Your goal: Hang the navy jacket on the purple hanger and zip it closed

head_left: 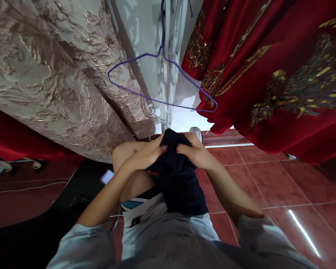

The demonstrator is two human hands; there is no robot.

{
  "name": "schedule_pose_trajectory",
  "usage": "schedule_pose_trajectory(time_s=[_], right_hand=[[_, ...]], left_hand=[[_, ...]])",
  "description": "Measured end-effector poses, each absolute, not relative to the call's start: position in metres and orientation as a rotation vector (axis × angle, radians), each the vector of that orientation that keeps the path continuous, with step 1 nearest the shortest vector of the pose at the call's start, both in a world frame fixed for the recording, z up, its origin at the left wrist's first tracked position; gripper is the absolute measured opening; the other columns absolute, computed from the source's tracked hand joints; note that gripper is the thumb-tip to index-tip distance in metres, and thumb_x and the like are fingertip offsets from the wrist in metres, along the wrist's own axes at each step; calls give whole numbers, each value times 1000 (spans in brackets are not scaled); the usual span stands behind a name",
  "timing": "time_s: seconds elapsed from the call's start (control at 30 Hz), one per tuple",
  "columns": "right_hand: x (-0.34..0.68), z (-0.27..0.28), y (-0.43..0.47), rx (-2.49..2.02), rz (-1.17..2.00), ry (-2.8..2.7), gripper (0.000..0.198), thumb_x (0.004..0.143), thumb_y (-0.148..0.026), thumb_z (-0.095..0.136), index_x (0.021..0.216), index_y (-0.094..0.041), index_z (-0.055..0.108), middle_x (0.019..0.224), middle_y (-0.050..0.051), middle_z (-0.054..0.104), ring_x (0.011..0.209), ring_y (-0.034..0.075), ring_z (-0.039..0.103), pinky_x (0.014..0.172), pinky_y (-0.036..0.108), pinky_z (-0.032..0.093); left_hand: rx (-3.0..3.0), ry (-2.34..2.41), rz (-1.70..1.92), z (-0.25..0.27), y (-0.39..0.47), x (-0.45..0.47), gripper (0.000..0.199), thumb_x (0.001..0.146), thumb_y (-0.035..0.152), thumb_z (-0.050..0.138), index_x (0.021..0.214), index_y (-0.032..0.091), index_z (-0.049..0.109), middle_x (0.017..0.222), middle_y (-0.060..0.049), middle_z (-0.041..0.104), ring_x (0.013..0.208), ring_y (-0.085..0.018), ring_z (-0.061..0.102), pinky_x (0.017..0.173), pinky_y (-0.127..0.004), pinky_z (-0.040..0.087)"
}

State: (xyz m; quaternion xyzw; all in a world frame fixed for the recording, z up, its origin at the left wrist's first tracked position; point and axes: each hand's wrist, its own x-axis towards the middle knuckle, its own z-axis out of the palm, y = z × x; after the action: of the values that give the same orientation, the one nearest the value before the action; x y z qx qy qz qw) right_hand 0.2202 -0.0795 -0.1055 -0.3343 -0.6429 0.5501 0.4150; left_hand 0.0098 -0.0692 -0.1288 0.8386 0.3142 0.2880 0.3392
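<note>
A dark navy cloth garment (182, 186) lies bunched over my lap, its upper end raised between both hands. My left hand (152, 151) grips its left side, thumb on top and the other fingers behind the fabric. On the opposite side my right hand (194, 151) pinches the same cloth, its thumb pointing inward. Folds hide most fingertips, and I cannot tell what kind of garment it is. Beyond my hands, a purple wire hanger (162, 80) hangs with nothing on it.
Beige-pink embossed fabric (58, 82) hangs at the left; red embroidered fabric (282, 74) hangs at the right. White ornate metalwork (172, 63) stands between them. A phone (108, 176) rests on a black surface (53, 220) by my leg. Red tiles (257, 179) cover the floor.
</note>
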Motion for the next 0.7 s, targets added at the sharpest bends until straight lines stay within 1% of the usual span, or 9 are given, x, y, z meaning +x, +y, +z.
schedule_pose_trajectory(time_s=[0.1, 0.17, 0.27, 0.33, 0.43, 0.5, 0.57, 0.63, 0.7], right_hand=[[238, -94, -57, -1033, 1396, -1282, 15, 61, -24, 63, 60, -20, 48, 56, -4, 43, 51, 10, 39, 46, 23, 34], [245, -82, -39, -1027, 1246, -1229, 15, 61, -24, 62, 58, -21, 47, 55, -4, 43, 52, 10, 41, 48, 24, 37], [242, -71, -11, -902, 961, -1458, 16, 69, -22, 60, 56, -21, 51, 56, -1, 47, 59, 14, 52, 60, 29, 50], [231, -78, 7, -829, 784, -1575, 8, 74, -20, 59, 67, -22, 64, 69, 1, 61, 78, 19, 65, 81, 35, 57], [215, -108, 28, -858, 684, -1648, 20, 81, -25, 58, 94, -22, 73, 99, 5, 73, 105, 24, 69, 105, 42, 52], [218, -126, 34, -974, 624, -1648, 17, 86, -30, 56, 89, -21, 70, 91, 5, 71, 94, 23, 68, 97, 42, 54], [232, -132, 33, -1090, 517, -1603, 21, 88, -34, 57, 73, -21, 61, 70, 2, 60, 72, 19, 59, 78, 37, 55], [253, -126, 28, -1160, 406, -1567, 32, 85, -34, 63, 60, -21, 47, 60, -1, 44, 60, 14, 47, 63, 32, 47], [272, -115, 21, -1187, 340, -1557, 41, 81, -30, 68, 56, -22, 36, 58, -2, 34, 56, 12, 38, 56, 29, 40]], left_hand=[[2477, 914, 257, -147, -65, -15, 18, 93, 17, 50, 86, 20, 67, 107, -5, 74, 119, -28, 67, 130, -65, 13], [2548, 1105, 87, -155, -56, -39, 16, 89, 18, 53, 92, 20, 68, 115, -8, 74, 130, -33, 61, 126, -73, 7], [2575, 1489, 113, -155, -35, -77, 22, 92, 25, 50, 102, 17, 67, 115, -16, 72, 124, -39, 62, 116, -74, 30], [2532, 1650, 281, -144, -26, -96, 25, 97, 31, 44, 93, 16, 64, 101, -17, 72, 104, -36, 68, 103, -59, 49], [2396, 1773, 617, -120, -27, -105, 33, 100, 39, 39, 84, 19, 59, 83, -10, 68, 81, -27, 67, 80, -40, 54], [2400, 1848, 676, -108, -34, -104, 31, 98, 40, 42, 81, 20, 58, 82, -9, 68, 80, -27, 67, 78, -39, 54], [2513, 1869, 534, -102, -41, -103, 27, 93, 40, 48, 76, 21, 58, 85, -11, 69, 91, -31, 68, 86, -43, 54], [2610, 1834, 355, -100, -44, -105, 26, 90, 39, 50, 72, 21, 57, 87, -13, 70, 98, -35, 67, 94, -49, 54], [2650, 1792, 390, -97, -42, -105, 24, 92, 35, 47, 78, 20, 59, 94, -14, 70, 102, -35, 67, 98, -52, 53]])
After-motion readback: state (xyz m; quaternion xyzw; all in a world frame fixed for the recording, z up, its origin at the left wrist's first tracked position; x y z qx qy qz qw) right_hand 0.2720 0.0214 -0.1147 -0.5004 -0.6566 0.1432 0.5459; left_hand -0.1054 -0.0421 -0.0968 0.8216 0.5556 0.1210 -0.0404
